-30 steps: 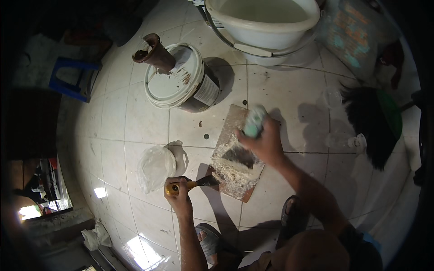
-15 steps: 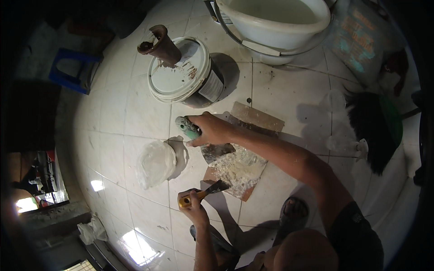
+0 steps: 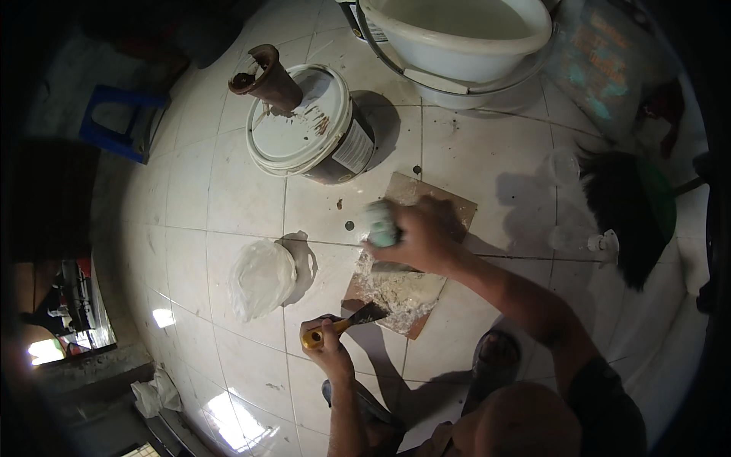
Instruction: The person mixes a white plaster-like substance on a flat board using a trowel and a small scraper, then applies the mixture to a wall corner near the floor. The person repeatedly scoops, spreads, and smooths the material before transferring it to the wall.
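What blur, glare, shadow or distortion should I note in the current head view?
Head view: the right hand and its green-handled tool look motion-blurred, the left hand crisper; head view: glare whites out a patch of tiled floor at lower left; head view: the white-lidded bucket throws a shadow rightward; head view: corners go dark, tile lines bow.
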Motion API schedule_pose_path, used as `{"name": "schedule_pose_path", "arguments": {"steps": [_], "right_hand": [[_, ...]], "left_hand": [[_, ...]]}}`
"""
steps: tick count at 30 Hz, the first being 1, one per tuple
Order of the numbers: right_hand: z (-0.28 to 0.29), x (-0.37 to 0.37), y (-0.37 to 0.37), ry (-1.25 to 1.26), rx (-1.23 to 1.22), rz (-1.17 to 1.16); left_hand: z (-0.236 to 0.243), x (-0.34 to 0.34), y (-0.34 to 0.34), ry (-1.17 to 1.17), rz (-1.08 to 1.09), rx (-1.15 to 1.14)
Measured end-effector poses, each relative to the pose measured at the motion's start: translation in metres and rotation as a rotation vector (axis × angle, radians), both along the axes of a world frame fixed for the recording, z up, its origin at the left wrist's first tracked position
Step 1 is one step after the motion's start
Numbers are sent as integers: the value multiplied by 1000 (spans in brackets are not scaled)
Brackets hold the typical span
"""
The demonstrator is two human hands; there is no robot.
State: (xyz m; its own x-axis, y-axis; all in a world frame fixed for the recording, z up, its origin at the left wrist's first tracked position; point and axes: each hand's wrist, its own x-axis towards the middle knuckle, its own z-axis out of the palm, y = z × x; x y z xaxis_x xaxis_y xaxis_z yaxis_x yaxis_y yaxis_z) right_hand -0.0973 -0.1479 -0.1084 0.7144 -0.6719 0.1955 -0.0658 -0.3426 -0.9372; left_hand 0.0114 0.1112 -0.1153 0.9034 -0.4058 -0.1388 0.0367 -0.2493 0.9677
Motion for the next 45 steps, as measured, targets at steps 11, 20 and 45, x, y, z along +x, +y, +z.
{"name": "schedule_pose_path", "arguments": {"steps": [11,20,45], "right_hand": [[-17,-44,137,4,-605,-237],[7,-60,137,236,-233,-48],[-2,-83,89,216,-600,3]], "left_hand": [[12,-56,-22,-192,8,6],[7,-50,-15,-181,74,50],[15,-62,-27,-132,132,22]]}}
